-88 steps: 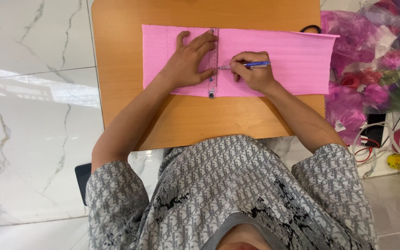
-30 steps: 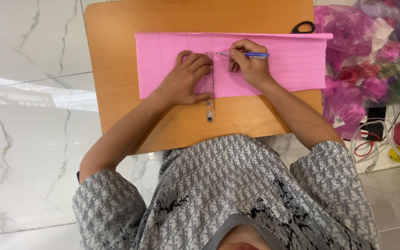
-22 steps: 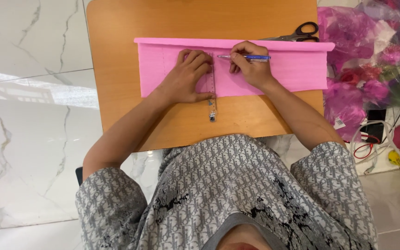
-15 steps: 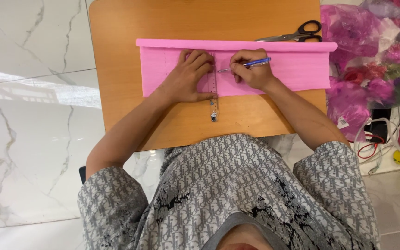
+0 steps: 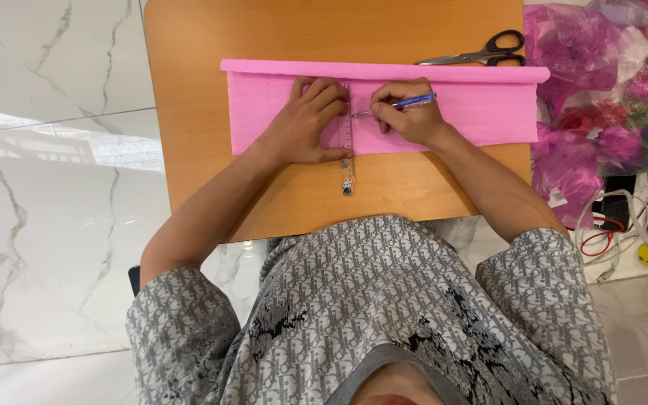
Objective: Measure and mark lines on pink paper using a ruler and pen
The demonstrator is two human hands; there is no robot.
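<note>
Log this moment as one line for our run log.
left hand: presses ruler | right hand: pen on pink paper | scissors: idle

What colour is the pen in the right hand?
Blue, seen in the head view: the pen in the right hand.

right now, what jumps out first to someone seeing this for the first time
The bright pink crepe paper spread across the wooden desk grabs the eye first. At its middle, the left hand presses a clear ruler flat while the right hand holds a blue pen against its edge. Black-handled scissors lie just beyond the paper's far edge, towards the right.
</note>
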